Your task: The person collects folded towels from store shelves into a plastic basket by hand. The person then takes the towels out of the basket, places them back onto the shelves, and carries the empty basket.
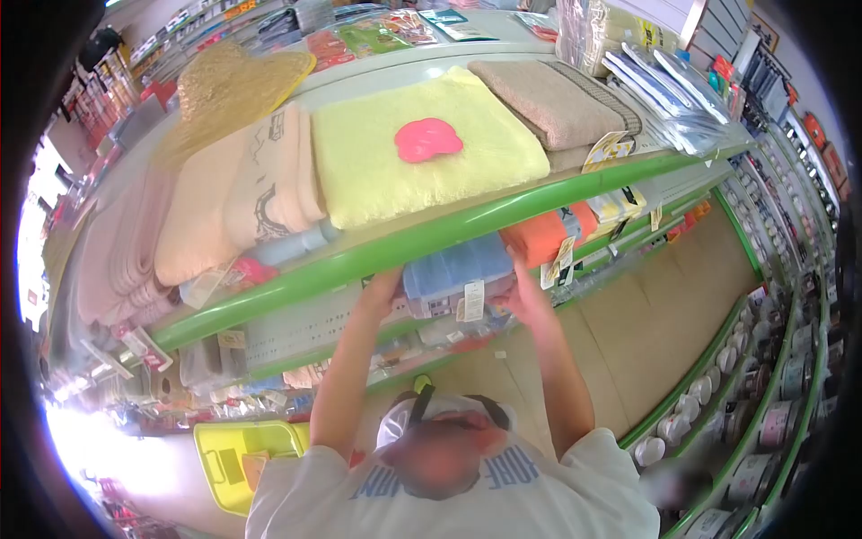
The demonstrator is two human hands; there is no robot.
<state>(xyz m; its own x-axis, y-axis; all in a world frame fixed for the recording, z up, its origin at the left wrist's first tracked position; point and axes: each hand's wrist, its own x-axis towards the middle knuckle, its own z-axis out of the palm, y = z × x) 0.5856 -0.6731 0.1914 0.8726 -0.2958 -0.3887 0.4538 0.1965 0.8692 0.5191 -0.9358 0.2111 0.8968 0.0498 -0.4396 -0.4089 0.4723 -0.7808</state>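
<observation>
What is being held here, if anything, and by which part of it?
The blue towels, by opposite sides: the left hand at one, the right hand at the other.

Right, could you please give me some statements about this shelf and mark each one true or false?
1. The left hand and right hand are on opposite sides of the blue towel. True.
2. The hat lies to the right of the yellow towel. False: it lies to its left.
3. The orange towel is to the right of the blue one. True.
4. The pink item lies on the orange towel. False: it lies on the yellow one.
5. A white tag shows at the front, between the hands. True.
6. The basket is red. False: it is yellow-green.
</observation>
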